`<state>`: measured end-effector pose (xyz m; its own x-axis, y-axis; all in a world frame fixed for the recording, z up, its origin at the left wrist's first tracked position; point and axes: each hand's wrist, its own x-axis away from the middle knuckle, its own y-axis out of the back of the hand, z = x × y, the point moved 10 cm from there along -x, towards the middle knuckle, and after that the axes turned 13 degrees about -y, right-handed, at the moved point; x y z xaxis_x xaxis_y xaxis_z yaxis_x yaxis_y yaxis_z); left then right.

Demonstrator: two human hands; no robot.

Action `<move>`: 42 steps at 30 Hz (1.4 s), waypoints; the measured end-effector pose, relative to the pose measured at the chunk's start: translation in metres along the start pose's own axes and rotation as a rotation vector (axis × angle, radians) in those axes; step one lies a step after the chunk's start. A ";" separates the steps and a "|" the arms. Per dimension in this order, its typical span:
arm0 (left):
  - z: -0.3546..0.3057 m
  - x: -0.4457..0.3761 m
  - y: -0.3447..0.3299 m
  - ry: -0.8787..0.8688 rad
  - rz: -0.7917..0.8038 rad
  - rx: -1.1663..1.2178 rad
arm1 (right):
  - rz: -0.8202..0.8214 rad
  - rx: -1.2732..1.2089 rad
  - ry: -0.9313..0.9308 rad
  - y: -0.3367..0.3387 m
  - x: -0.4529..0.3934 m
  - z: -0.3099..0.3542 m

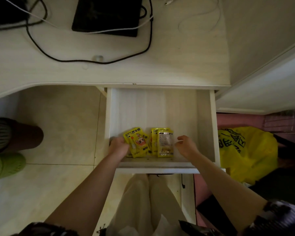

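We're clearing the drawer (212,126). Left hand (118,147) is gripping the left bunch of yellow packets (139,142) at its front. Right hand (186,145) is hovering empty, fingers loosely curled, beside the right bunch (163,142), probably grabbing that next.

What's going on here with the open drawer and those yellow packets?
A person stands over a drawer pulled out from under a desk, with both hands inside it. The left hand grips a bunch of yellow packets near the drawer's front left. The right hand hovers with loosely curled fingers just beside a second stack of packets, holding nothing. The rest of the drawer is bare.
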<state>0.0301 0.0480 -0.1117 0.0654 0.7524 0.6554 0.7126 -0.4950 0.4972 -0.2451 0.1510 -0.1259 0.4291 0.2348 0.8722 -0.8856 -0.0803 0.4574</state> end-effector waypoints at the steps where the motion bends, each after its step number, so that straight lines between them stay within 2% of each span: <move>1: -0.007 0.006 0.004 -0.027 -0.003 -0.002 | -0.014 0.019 0.021 0.004 0.008 0.003; 8: -0.025 0.061 0.045 -0.210 -0.127 -0.106 | -0.089 0.213 0.268 0.011 0.077 0.032; 11: -0.022 0.089 0.062 -0.281 -0.193 -0.114 | -0.090 0.435 0.402 -0.007 0.113 0.047; 16: -0.005 0.128 0.089 -0.386 -0.297 -0.211 | -0.127 0.612 0.596 -0.046 0.153 0.074; 27: 0.083 0.187 0.167 -0.224 -0.531 -0.192 | -0.077 0.971 0.899 -0.184 0.245 0.127; 36: 0.185 0.204 0.260 -0.169 -0.609 -0.208 | 0.016 1.073 1.042 -0.320 0.310 0.170; 42: 0.239 0.198 0.329 -0.122 -0.639 -0.217 | 0.015 1.093 1.080 -0.388 0.346 0.209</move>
<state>0.4445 0.1377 0.0464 -0.2341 0.9630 0.1333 0.4822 -0.0040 0.8761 0.2837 0.0608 0.0346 -0.3357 0.7572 0.5603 -0.1220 -0.6248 0.7712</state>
